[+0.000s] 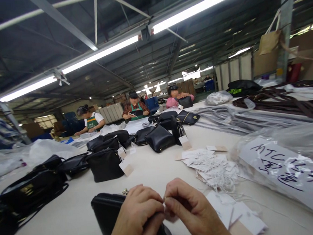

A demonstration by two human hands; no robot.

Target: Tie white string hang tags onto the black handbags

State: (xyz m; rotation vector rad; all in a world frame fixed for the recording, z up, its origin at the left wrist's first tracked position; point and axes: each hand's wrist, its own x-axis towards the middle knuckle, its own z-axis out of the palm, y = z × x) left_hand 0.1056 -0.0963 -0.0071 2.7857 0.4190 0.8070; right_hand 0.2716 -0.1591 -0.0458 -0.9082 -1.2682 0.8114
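Note:
In front of me a small black handbag (108, 213) stands on the table, with a gold-coloured metal fitting (125, 191) at its top edge. My left hand (141, 214) is closed over the bag's right part, hiding much of it. Close beside it, my right hand (190, 211) makes a pinch, thumb against forefinger. The fingertips of both hands nearly meet. What the right fingers pinch is too small to make out; a pale, blurred piece (170, 215) shows just beneath them.
White tags with strings (211, 165) lie heaped at right, with more tags (240, 216) nearer me. A plastic bag with handwriting (284, 168) flanks them. Black handbags (106, 165), some tagged, stand ahead and left. Grey straps (228, 118) lie beyond; co-workers (136, 108) sit across the table.

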